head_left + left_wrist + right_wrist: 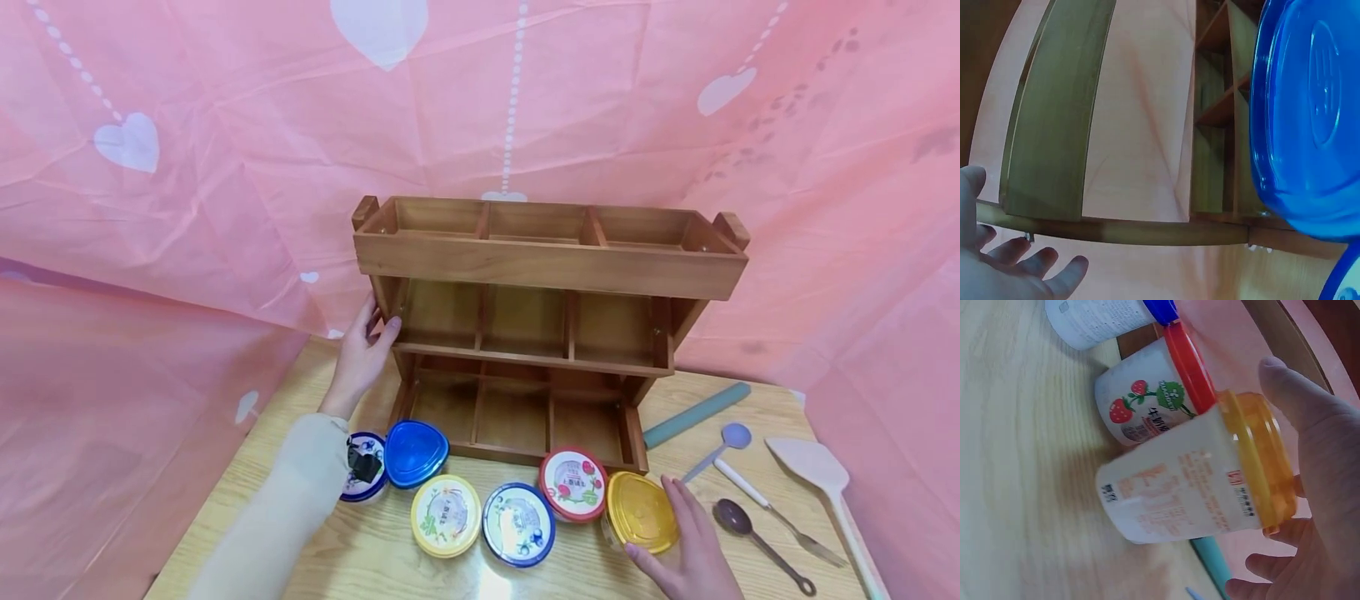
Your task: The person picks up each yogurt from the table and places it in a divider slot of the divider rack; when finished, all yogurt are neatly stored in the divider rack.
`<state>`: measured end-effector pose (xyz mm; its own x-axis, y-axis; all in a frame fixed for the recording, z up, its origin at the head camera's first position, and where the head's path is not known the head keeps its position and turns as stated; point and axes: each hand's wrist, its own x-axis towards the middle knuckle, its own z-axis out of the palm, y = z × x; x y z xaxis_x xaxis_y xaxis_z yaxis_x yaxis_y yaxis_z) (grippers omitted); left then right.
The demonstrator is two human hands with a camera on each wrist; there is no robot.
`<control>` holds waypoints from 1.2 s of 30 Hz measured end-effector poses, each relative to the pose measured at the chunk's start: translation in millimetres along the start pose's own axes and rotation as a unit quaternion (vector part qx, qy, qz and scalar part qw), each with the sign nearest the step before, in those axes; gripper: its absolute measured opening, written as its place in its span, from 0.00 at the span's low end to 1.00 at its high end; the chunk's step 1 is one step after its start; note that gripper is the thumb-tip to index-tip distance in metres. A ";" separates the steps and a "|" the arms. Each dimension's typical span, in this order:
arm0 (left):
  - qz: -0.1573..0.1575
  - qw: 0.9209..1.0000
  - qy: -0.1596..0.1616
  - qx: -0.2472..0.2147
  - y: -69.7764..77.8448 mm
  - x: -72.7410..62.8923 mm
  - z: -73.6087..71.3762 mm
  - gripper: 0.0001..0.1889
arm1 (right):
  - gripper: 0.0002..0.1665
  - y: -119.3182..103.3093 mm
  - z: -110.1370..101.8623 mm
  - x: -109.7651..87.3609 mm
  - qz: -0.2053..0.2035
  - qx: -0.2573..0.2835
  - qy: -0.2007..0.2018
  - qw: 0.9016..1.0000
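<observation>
Okay, biggest first: tabletop [315, 521] runs under everything. Three-tier wooden rack [551, 265] stands forward-left of the right fingers, its length crosswise. Left hand [358, 360] is nearest it: fingers spread, thumb in front of the rack's left side, the rest outside; can't tell how hard they bear on it.

Right hand [693, 554]: fingers parted about the orange-lidded cup [643, 512], thumb one side, others opposite. Can't confirm a pinch.

Key relation: that cup sits between right thumb and fingers, lid level with them, long axis roughly upright, rack beyond it. Right hand is nearer by far. Can't tell if its base touches down.

Strawberry yogurt cup [572, 483] is just left of it. Blue-lidded cup [415, 453] is near the left wrist. Right of the right fingers: white spatula [812, 463], then fork [819, 550], brown spoon [732, 517].
</observation>
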<state>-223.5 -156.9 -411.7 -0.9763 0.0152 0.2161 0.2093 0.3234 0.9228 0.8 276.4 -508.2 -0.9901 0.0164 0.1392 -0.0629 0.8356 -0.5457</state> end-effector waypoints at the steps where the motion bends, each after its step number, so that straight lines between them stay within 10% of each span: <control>1: 0.000 1.000 0.003 -0.002 -0.3 0.7 1.2 0.35 | 0.64 -0.6 2.2 -1.1 0.005 0.001 0.002 1.000; 11: -0.017 0.999 0.024 -0.028 -1.6 5.8 9.0 0.31 | 0.70 -3.4 20.0 -9.1 0.013 0.035 0.061 0.997; 18: -0.042 0.997 0.023 -0.054 27.1 -4.7 7.1 0.27 | 0.65 -6.0 23.0 -7.8 0.039 0.044 0.066 0.996; 26: -0.045 0.996 0.035 -0.063 -10.6 8.0 12.2 0.26 | 0.63 -8.0 23.9 -8.4 0.037 0.069 0.086 0.993; 36: -0.030 0.997 0.049 -0.045 -18.4 6.3 14.1 0.26 | 0.63 -9.6 25.2 -9.9 0.056 0.078 0.105 0.990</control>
<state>-234.3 -149.3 -431.8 -0.9782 -0.0953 0.1846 0.1582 0.2343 0.9592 8.1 254.4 -525.1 -0.9454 0.2305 0.2304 0.0100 0.7271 -0.6865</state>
